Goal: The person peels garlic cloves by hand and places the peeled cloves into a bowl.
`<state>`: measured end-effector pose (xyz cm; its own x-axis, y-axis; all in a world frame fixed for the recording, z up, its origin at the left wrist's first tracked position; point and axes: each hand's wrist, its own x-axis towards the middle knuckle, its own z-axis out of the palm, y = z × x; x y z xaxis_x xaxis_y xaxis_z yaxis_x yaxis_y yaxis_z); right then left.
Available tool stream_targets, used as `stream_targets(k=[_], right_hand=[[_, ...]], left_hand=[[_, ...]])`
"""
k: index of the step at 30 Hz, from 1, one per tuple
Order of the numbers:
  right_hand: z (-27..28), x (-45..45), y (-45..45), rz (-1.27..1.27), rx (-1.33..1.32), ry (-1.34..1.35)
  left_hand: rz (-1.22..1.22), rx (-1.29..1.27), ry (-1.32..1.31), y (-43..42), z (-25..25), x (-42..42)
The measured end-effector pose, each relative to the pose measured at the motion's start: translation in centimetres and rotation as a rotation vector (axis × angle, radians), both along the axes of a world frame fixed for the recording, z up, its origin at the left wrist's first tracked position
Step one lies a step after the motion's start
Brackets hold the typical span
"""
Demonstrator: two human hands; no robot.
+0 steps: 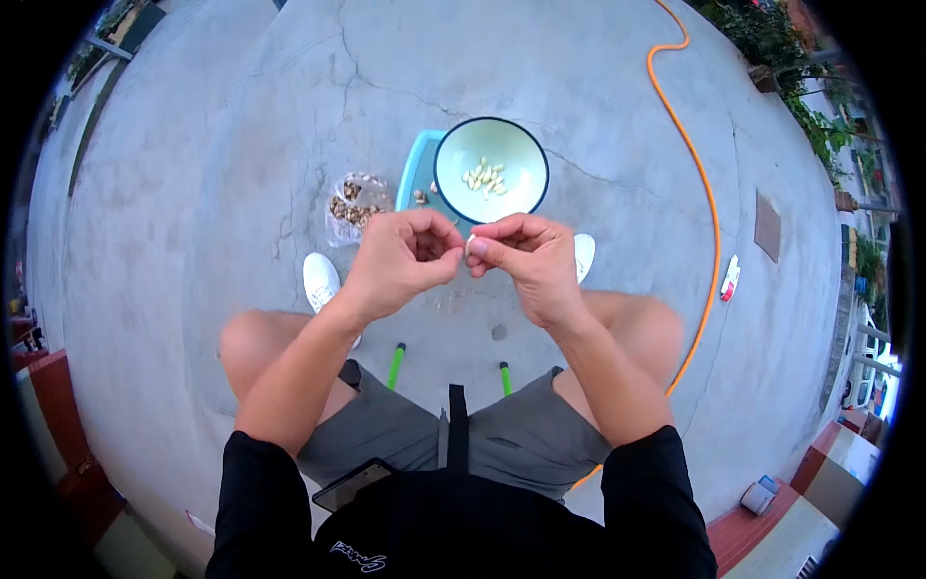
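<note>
My right hand point(529, 262) pinches a small pale garlic clove point(471, 243) between thumb and fingertips. Close against it, my left hand point(407, 259) is closed in a pinch too; what lies between its fingertips is too small to make out. Just beyond my hands, a white bowl with a dark rim point(540, 154) holds several peeled cloves point(484, 178). The bowl stands on a light blue stool or tray point(413, 174), where a few brownish unpeeled pieces point(421, 197) lie to its left.
A clear plastic bag point(340, 232) of brownish unpeeled cloves lies on the concrete ground, left of the blue surface. An orange hose point(709, 193) runs along the right, with a red and white object point(730, 278) beyond it. My white shoes point(320, 280) flank the work area.
</note>
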<state>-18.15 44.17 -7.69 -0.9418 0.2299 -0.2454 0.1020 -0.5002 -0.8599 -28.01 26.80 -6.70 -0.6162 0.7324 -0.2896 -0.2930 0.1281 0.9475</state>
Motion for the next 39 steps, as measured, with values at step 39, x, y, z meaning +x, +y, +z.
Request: stream_targets(k=[39], right_hand=[[0.1,0.0,0.2,0.031,-0.084,-0.074]], left_hand=[[-0.015,0.012,0.062,0.0,0.2,0.1]])
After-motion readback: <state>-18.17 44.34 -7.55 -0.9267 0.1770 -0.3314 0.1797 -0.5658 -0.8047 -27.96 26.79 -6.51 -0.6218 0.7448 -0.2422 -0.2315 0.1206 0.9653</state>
